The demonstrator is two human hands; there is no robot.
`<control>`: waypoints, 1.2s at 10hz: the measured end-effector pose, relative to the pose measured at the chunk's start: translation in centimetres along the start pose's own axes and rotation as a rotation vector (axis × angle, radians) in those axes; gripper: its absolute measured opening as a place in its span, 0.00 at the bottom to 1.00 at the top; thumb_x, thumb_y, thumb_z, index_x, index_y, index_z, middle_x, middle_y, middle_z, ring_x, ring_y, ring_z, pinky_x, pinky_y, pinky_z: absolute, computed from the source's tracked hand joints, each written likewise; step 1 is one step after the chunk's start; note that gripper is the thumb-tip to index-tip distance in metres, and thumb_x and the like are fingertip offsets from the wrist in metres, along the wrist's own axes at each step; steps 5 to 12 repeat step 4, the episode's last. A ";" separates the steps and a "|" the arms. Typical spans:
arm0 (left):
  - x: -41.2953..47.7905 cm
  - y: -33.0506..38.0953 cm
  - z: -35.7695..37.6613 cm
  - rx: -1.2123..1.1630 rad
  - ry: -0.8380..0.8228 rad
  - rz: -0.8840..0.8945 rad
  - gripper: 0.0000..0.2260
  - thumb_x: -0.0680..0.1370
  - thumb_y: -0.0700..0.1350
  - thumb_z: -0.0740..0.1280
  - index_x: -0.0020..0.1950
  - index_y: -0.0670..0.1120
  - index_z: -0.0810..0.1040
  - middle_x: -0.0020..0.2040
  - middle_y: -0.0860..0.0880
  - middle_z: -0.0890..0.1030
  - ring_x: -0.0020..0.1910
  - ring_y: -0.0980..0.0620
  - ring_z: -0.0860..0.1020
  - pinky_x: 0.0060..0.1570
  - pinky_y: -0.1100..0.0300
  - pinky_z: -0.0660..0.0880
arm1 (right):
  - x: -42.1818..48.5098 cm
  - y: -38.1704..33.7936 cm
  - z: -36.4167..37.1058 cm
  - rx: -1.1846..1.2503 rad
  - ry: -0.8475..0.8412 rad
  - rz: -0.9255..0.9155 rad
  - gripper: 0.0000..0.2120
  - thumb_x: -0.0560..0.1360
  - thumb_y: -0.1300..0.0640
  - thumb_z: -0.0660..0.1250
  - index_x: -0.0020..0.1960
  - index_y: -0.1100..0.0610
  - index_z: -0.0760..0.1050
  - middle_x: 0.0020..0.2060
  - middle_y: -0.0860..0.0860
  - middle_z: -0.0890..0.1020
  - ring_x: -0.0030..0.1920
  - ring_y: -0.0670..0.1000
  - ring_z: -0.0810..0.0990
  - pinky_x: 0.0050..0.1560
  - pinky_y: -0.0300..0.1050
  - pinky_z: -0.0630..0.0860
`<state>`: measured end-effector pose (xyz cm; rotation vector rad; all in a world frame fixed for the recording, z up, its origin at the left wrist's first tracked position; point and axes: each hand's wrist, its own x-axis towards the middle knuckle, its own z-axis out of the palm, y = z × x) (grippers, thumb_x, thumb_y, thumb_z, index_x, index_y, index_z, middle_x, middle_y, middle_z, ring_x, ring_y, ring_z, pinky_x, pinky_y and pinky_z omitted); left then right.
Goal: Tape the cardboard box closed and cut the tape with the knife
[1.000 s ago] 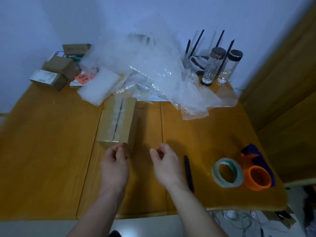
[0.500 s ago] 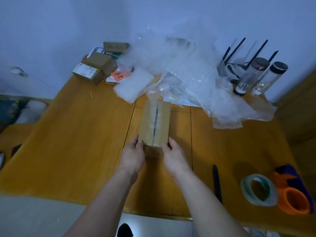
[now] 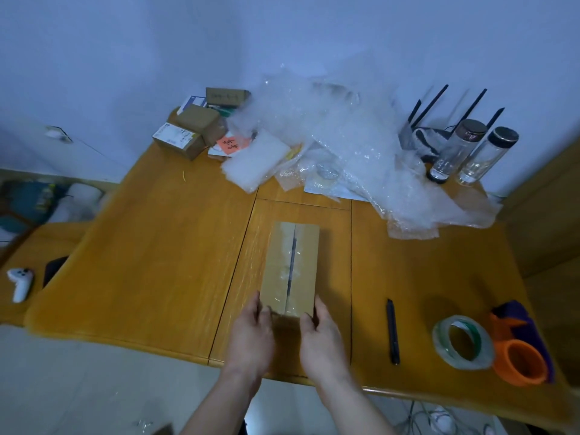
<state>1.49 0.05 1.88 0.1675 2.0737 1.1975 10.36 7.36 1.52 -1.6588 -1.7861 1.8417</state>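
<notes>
A long brown cardboard box (image 3: 290, 268) lies on the wooden table (image 3: 157, 262), its top flaps meeting at a dark seam with shiny clear tape along it. My left hand (image 3: 251, 337) grips the box's near left corner and my right hand (image 3: 321, 339) grips its near right corner. A thin black knife (image 3: 393, 331) lies on the table to the right of my right hand. Further right rests a roll of clear tape (image 3: 463, 342), beside an orange and purple tape dispenser (image 3: 519, 350).
A heap of bubble wrap (image 3: 345, 146) and a white foam pad (image 3: 255, 160) fill the table's back. Small cardboard boxes (image 3: 194, 130) stand back left, two glass bottles (image 3: 470, 152) back right. A white controller (image 3: 20, 282) lies on a lower surface at left.
Both hands reached the box's near end and took hold of its corners. The box now lies closer to me, and the view has shifted left and back.
</notes>
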 end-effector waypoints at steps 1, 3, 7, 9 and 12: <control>0.1 -0.2 -0.1 0.005 0.013 -0.019 0.20 0.85 0.44 0.56 0.78 0.53 0.68 0.68 0.53 0.80 0.69 0.50 0.76 0.72 0.47 0.72 | 0.1 -0.1 0.1 -0.004 0.001 -0.013 0.25 0.86 0.51 0.55 0.81 0.41 0.56 0.76 0.45 0.70 0.76 0.51 0.67 0.74 0.50 0.67; 0.2 -0.1 -0.3 -0.001 0.021 -0.053 0.22 0.85 0.45 0.57 0.80 0.49 0.65 0.73 0.49 0.77 0.72 0.48 0.73 0.74 0.50 0.68 | 0.0 -0.3 0.0 -0.052 0.006 0.000 0.25 0.85 0.50 0.56 0.81 0.42 0.56 0.77 0.46 0.69 0.77 0.52 0.67 0.76 0.53 0.67; -0.5 0.6 -0.6 -0.021 0.060 -0.055 0.22 0.86 0.44 0.57 0.81 0.46 0.63 0.76 0.48 0.73 0.76 0.46 0.69 0.74 0.51 0.64 | -0.6 -0.7 -0.9 -0.043 0.028 -0.007 0.27 0.84 0.50 0.59 0.81 0.43 0.56 0.78 0.46 0.67 0.78 0.52 0.65 0.75 0.54 0.67; -0.5 0.6 -0.6 -0.021 0.060 -0.055 0.22 0.86 0.44 0.57 0.81 0.46 0.63 0.76 0.48 0.73 0.76 0.46 0.69 0.74 0.51 0.64 | -0.6 -0.7 -0.9 -0.043 0.028 -0.007 0.27 0.84 0.50 0.59 0.81 0.43 0.56 0.78 0.46 0.67 0.78 0.52 0.65 0.75 0.54 0.67; -0.5 0.6 -0.6 -0.021 0.060 -0.055 0.22 0.86 0.44 0.57 0.81 0.46 0.63 0.76 0.48 0.73 0.76 0.46 0.69 0.74 0.51 0.64 | -0.6 -0.7 -0.9 -0.043 0.028 -0.007 0.27 0.84 0.50 0.59 0.81 0.43 0.56 0.78 0.46 0.67 0.78 0.52 0.65 0.75 0.54 0.67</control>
